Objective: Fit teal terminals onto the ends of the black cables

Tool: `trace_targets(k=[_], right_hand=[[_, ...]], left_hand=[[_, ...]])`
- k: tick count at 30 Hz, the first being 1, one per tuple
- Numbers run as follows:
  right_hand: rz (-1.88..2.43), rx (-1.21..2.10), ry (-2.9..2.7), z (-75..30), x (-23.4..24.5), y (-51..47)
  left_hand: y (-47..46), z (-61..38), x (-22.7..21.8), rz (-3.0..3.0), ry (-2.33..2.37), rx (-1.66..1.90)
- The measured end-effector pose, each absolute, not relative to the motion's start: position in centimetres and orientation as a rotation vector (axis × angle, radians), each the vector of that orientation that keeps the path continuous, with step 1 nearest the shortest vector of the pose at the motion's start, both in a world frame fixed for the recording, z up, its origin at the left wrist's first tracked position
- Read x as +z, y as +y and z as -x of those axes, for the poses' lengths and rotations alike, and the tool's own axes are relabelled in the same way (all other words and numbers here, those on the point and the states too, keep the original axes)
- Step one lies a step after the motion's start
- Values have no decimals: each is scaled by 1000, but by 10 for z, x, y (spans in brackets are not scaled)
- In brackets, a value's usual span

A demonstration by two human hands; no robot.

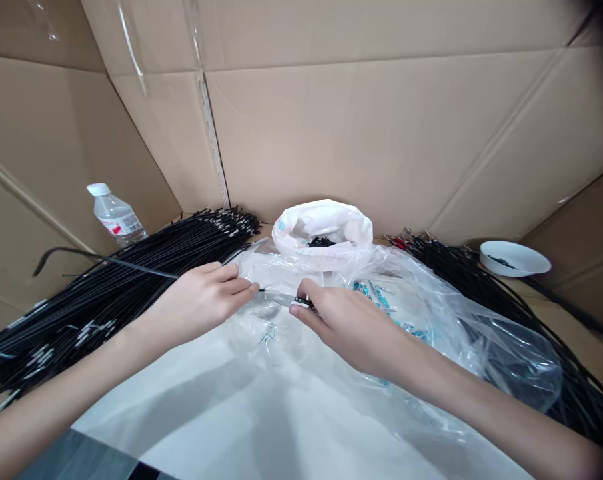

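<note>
My left hand (214, 293) is closed around a thin black cable (121, 264). The cable's tail loops out to the left, and a short dark tip pokes out past my fingertips. My right hand (341, 320) grips a small knife (281, 298) by its dark handle. Its blade points left and lies very close to the cable tip; whether the two touch I cannot tell. Below both hands are clear plastic bags (431, 307), some holding small turquoise pieces (376, 293). Just beyond the hands, an open white bag (322, 217) contains small black parts (322, 242).
A large bundle of black cables (146, 260) lies to the left, with a plastic bottle (116, 213) behind it. More black cables (461, 280) run along the right, near a white bowl (516, 257) with dark bits inside. Cardboard walls (381, 133) enclose the white-covered surface (221, 413).
</note>
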State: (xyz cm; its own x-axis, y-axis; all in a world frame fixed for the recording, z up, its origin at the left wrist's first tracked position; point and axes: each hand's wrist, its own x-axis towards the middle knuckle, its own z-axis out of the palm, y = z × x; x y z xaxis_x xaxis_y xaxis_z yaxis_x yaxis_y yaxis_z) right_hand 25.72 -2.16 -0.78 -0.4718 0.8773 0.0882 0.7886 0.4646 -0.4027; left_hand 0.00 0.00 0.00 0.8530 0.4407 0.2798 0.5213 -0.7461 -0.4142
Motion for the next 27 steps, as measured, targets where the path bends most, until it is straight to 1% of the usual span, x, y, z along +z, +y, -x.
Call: trace_targets(k=[8, 14, 18, 27], right_hand=[[1494, 645, -2405, -246, -5, -20], [1528, 765, -2294, -237, -7, -15], [1524, 873, -2223, -233, -8, -8], [1462, 876, -2267, -232, -18, 7]], left_hand=[[-1, -1, 2, 2494, -641, -123], [-5, -5, 6, 2424, -505, -211], [-4, -6, 7, 2422, -480, -198], [1, -8, 1, 2406, -379, -206]])
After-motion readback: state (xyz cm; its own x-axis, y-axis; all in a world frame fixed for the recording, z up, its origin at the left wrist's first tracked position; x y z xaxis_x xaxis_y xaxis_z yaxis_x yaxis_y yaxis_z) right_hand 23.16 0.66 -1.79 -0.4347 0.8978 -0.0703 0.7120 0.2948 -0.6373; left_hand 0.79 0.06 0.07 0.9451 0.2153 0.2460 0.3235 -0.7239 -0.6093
